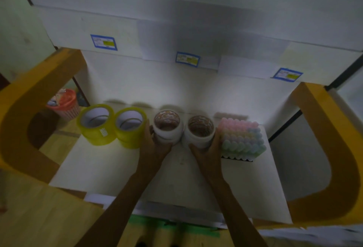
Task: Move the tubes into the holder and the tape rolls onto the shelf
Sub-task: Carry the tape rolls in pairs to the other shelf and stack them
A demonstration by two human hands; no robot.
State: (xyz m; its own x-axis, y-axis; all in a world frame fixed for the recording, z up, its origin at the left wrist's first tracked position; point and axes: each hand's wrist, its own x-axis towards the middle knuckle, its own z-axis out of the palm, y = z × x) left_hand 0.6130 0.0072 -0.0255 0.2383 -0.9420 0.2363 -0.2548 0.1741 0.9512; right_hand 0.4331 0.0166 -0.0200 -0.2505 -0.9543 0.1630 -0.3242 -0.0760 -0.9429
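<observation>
Two white tape rolls with brown cores stand side by side on the white shelf. My left hand grips the left white roll from the front. My right hand grips the right white roll the same way. To their left stand two yellow tape rolls, touching each other. A block of pastel tubes in a holder sits just right of my right hand. The picture is dim and blurred.
Orange curved side frames flank the shelf. An upper white shelf edge with blue-bordered labels hangs above. A red waste bin stands on the wooden floor at the left.
</observation>
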